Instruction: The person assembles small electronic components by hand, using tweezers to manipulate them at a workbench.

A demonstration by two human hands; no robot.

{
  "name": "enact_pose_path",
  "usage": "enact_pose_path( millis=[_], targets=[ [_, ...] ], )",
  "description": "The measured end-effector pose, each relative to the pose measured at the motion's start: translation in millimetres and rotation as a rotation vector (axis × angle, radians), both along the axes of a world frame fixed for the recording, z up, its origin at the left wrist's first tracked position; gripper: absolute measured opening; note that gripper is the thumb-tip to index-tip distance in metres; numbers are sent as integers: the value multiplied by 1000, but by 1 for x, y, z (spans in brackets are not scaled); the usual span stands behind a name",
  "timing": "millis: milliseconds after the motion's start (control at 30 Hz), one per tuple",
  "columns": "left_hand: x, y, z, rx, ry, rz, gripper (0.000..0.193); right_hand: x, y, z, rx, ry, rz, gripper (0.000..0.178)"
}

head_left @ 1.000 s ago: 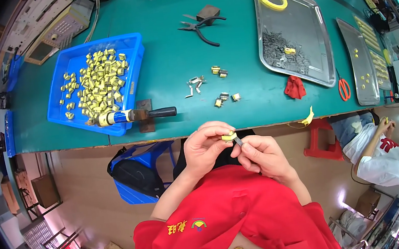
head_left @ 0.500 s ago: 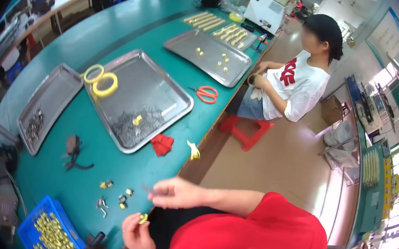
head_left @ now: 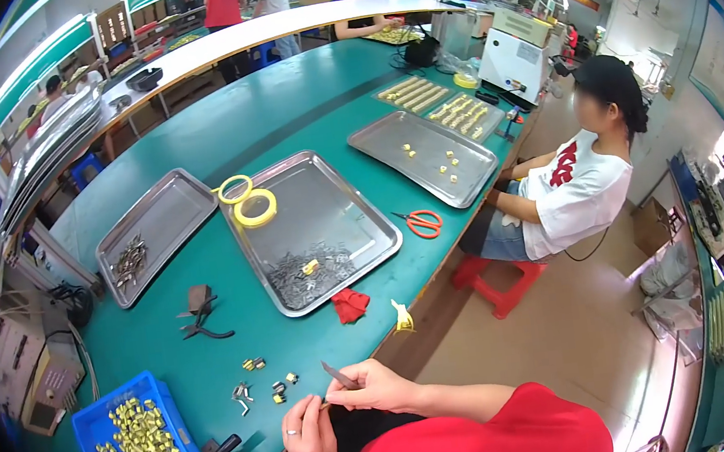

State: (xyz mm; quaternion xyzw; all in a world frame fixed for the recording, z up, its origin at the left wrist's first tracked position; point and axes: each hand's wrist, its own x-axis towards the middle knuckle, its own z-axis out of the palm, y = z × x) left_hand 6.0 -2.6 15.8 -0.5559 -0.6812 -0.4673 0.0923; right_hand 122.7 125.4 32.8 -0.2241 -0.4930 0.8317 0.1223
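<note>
My right hand is closed around a thin, dark, blade-like tool, its tip pointing up and to the left. Close beside it, my left hand pinches a small part at the fingertips; the fingers mostly hide it, though it showed yellow a moment ago. Both hands meet at the table's near edge. Just beyond them lie several small yellow-and-black parts and bent metal pieces. To the left, a blue bin holds many small yellow parts.
Metal trays stand across the green table, one bearing yellow tape rolls and dark metal bits. Orange-handled scissors, a red cloth piece and pliers lie nearby. A seated co-worker is at the right.
The view has tilted up, so the table sits lower in it. My hands have come together, and the tool in my right hand now lies close to the left fingertips.
</note>
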Motion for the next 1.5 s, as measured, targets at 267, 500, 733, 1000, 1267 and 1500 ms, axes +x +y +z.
enact_pose_path(
  millis=[267,500,733,1000,1267,1500],
  targets=[
    [0,16,-1,-35,-29,153,30,-16,-26,-8,181,193,7,16],
    [-12,19,-11,-9,11,269,30,-3,-21,3,516,244,298,14],
    [-35,3,-8,-18,-165,352,25,51,34,-4,121,-244,-168,15],
    [-35,-9,-17,-51,-418,391,23,77,96,-21,399,-354,-247,16],
    [-36,-16,-19,-91,-487,423,21,75,118,-34,701,-553,-365,13],
    [-42,-16,-24,-117,-412,422,23,62,104,-31,1052,-546,-616,15]
  ],
)
